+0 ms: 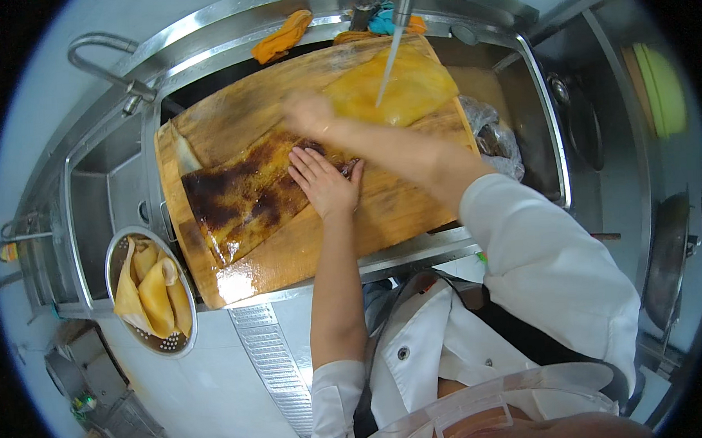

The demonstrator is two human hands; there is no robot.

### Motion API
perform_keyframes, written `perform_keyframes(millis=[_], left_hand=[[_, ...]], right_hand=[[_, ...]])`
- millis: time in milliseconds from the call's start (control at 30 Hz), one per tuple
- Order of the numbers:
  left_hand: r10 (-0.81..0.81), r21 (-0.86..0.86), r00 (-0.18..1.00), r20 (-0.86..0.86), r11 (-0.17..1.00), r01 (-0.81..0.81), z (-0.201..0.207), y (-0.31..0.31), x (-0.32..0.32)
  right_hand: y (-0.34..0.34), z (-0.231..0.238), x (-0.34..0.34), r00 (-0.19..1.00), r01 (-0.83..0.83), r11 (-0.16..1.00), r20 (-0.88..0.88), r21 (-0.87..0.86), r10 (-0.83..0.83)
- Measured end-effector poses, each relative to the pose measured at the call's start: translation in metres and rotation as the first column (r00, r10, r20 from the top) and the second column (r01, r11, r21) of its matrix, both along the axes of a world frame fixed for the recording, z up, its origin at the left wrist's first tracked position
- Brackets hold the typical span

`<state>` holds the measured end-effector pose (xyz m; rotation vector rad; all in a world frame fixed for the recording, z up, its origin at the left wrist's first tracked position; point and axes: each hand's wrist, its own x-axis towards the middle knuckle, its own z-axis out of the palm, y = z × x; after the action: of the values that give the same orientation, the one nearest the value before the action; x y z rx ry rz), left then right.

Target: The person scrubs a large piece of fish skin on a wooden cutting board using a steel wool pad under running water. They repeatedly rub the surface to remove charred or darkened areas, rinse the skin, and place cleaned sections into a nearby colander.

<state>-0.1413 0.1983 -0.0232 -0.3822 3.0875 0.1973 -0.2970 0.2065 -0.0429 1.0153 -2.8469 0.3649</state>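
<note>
A sheet of animal skin [244,196], scorched dark brown over yellow and wet, lies across a wooden board [412,193]. My left hand [326,181] rests flat on its right part, fingers spread. Just beyond, my right hand [309,115] is over the sheet's far edge, smeared by motion; whether it grips anything is hidden. A cleaner yellow sheet of skin [415,79] covers the board's far right. Over it hangs a metal spout [405,1], with what looks like a stream of water below. At the board's left edge lies a pale tapered thing [185,154], perhaps a blade.
The board spans a steel sink [546,116]. A perforated metal bowl [186,344] with folded yellow pieces stands front left. An orange cloth [283,36] lies on the back rim. A plastic bag [498,138] sits right of the board. A curved tap [96,42] rises at far left.
</note>
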Motion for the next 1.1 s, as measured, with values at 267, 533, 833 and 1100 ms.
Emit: perform_keyframes(millis=[267, 533, 833, 1100], left_hand=[[0.016, -0.013, 0.994, -0.107, 1.000, -0.017, -0.011, -0.001, 0.004], [-0.074, -0.083, 0.992, -0.105, 0.994, 0.065, -0.015, 0.010, -0.003], [-0.046, -0.075, 0.995, -0.088, 0.996, 0.039, -0.015, 0.000, 0.002], [-0.066, -0.225, 0.996, -0.058, 0.973, 0.052, -0.022, -0.003, 0.002]], right_hand=[[0.102, -0.028, -0.079, 0.973, 0.228, 0.939, 0.105, -0.258, -0.208], [0.018, -0.028, 0.002, 0.928, 0.365, 0.931, 0.082, 0.004, -0.364], [0.195, -0.006, -0.057, 0.843, 0.527, 0.850, -0.139, 0.016, -0.520], [0.061, 0.004, 0.087, 0.983, 0.167, 0.978, -0.051, -0.128, -0.174]])
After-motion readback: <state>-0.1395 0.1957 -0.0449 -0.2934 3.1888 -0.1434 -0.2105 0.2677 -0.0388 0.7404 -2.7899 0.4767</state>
